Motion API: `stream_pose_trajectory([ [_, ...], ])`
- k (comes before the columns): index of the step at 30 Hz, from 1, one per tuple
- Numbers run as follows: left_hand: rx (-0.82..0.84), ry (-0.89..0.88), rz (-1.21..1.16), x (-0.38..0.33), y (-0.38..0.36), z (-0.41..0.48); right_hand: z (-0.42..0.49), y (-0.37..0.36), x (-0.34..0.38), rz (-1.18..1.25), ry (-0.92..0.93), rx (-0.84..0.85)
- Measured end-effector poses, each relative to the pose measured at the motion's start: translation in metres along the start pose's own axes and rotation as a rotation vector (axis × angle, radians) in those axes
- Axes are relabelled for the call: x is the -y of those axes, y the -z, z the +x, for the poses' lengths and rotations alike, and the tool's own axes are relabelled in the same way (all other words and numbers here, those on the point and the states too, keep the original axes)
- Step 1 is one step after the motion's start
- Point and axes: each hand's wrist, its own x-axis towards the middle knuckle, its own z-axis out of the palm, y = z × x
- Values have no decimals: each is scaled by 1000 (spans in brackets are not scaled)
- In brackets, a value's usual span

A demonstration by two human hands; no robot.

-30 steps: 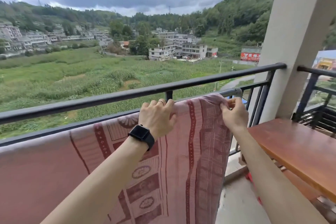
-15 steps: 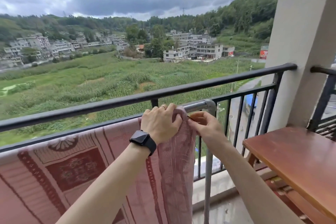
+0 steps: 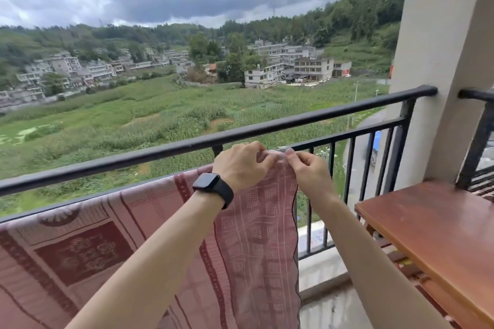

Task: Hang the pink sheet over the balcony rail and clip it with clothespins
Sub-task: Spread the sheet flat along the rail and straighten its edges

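Left hand [image 3: 240, 167] and right hand [image 3: 311, 172] each pinch the top corner of the pink sheet [image 3: 256, 224] — likely holding it steady for clipping.

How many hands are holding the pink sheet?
2. The left hand, wearing a watch, grips the sheet at its top; the right hand pinches it just beside. None looks hidden.
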Motion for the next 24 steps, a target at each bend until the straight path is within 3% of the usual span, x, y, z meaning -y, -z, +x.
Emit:
stream_pose_trajectory([
  [3, 16, 34, -74, -2, -2, 9, 11, 5, 5, -83, 131, -92],
  [8, 70, 53, -152, -5, -3, 22, 16, 6, -10, -225, 227, -100],
  [14, 25, 39, -153, -24, -10, 32, 13, 10, -33, -205, 133, -65],
  [20, -46, -2, -146, -35, -15, 36, 3, 23, -60, -241, 38, 172],
  [24, -126, -83, -178, -41, -15, 35, -4, 34, -63, -265, 106, 76],
])
